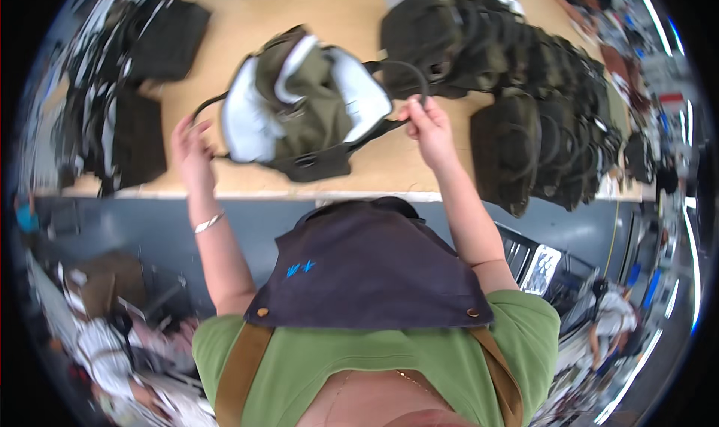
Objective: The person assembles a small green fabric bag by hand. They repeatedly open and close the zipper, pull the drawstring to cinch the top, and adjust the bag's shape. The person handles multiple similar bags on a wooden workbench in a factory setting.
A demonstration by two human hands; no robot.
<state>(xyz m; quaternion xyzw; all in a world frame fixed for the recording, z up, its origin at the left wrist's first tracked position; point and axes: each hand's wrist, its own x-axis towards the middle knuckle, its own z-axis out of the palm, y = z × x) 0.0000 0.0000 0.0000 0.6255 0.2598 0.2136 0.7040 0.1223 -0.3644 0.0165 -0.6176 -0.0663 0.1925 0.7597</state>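
Note:
An olive-green fabric bag (307, 127) with white side panels and dark handles hangs before me over the table's near half. My right hand (428, 127) pinches the dark handle (424, 82) at the bag's right, thumb and fingers pressed together. At the other side my left hand (195, 153) has its fingers loosely curled round the left handle (202, 109); some blur hides the exact grip. A dark strip with a small metal fitting (305, 161) runs along the bag's near side.
Rows of dark bags (517, 52) line the right of the light wooden table (262, 7). More dark bags (135, 127) are stacked at the left. Beyond the far right edge works another person (584, 0); other people sit behind on both sides.

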